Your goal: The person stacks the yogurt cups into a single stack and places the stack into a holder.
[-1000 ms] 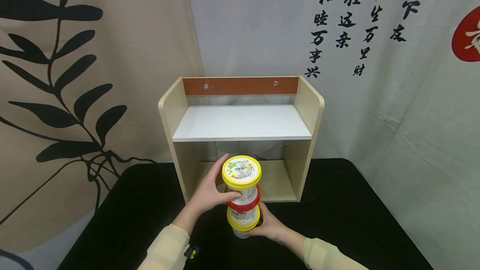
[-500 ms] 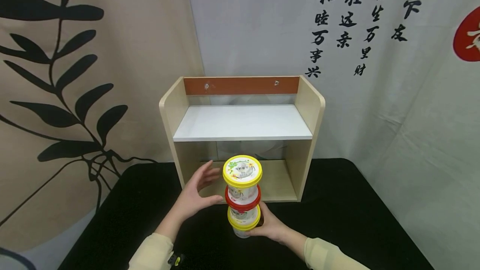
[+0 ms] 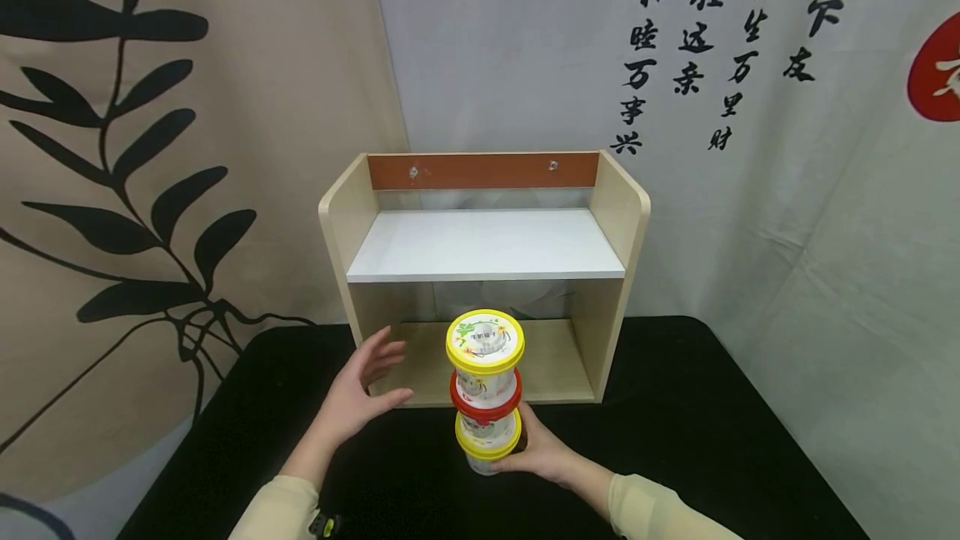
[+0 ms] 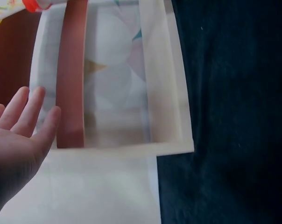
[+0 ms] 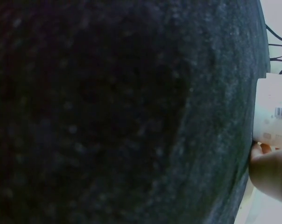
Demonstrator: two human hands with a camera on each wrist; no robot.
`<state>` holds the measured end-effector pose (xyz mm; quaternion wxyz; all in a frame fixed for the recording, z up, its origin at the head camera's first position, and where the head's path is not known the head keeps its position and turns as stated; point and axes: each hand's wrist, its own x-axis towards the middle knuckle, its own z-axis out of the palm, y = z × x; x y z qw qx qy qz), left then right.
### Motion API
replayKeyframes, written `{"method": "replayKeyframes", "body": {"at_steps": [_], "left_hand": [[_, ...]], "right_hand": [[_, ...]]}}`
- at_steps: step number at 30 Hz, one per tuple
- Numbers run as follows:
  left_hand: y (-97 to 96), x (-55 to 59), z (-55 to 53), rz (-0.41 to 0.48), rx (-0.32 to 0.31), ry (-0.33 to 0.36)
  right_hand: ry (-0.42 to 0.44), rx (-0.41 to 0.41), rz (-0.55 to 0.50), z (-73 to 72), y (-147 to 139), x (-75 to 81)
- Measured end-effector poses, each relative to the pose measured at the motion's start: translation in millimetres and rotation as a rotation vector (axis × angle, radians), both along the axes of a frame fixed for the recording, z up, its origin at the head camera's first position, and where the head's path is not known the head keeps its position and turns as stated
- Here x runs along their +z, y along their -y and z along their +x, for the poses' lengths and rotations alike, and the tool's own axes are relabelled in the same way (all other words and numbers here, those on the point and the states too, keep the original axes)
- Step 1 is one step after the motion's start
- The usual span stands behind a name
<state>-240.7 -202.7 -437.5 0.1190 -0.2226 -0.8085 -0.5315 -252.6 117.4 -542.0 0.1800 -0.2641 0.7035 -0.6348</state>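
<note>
L hand [image 3: 358,390] free, fingers [image 4: 31,112] loosely extended, thumb [image 3: 393,398] out; R hand [image 3: 546,452] lower, thumb & index [image 3: 528,418] curved in grip.

- L hand [image 3: 363,390] is off the top yellow-lid tub [image 3: 485,344] now; 1 sec ago its thumb & fingers were round it.
- ½ sec ago its thumb was just beside the stack [image 3: 486,394]; now there's a bigger gap btwn them.
- L sleeve [image 3: 277,507] & dark wrist thing [image 3: 325,526] slid L & down too.
- More of the shelf's low board [image 3: 431,357] shows now, w/ the hand covering less.
</note>
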Motion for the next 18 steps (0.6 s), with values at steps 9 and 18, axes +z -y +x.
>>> {"method": "replayKeyframes", "body": {"at_steps": [9, 18], "left_hand": [[21.8, -4.9, -1.3, -0.046, 0.133, -0.015], [36.3, -7.2, -2.4, 0.015, 0.213, 0.014]], "right_hand": [[-0.001, -0.009, 0.000, -1.7, 1.2, 0.8], [-0.002, -0.005, 0.006, -1.5, 1.6, 1.4]]}}
